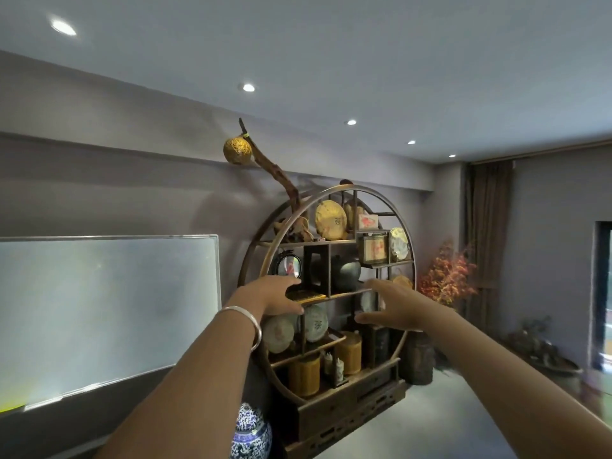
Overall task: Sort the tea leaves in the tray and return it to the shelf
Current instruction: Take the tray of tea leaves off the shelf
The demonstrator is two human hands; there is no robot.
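A flat yellow tray lies on the middle board of the round wooden shelf, left of its centre. My left hand, with a silver bangle on the wrist, is at the tray's left end, fingers over the top and thumb beneath, holding it. My right hand hovers in front of the shelf's right half with fingers spread and holds nothing. Whatever is inside the tray is too dark to make out.
The shelf holds round tea cakes, a dark teapot, framed pictures and yellow canisters. A blue-and-white jar stands lower left, a whiteboard on the left wall, and red branches and a dark jar on the right.
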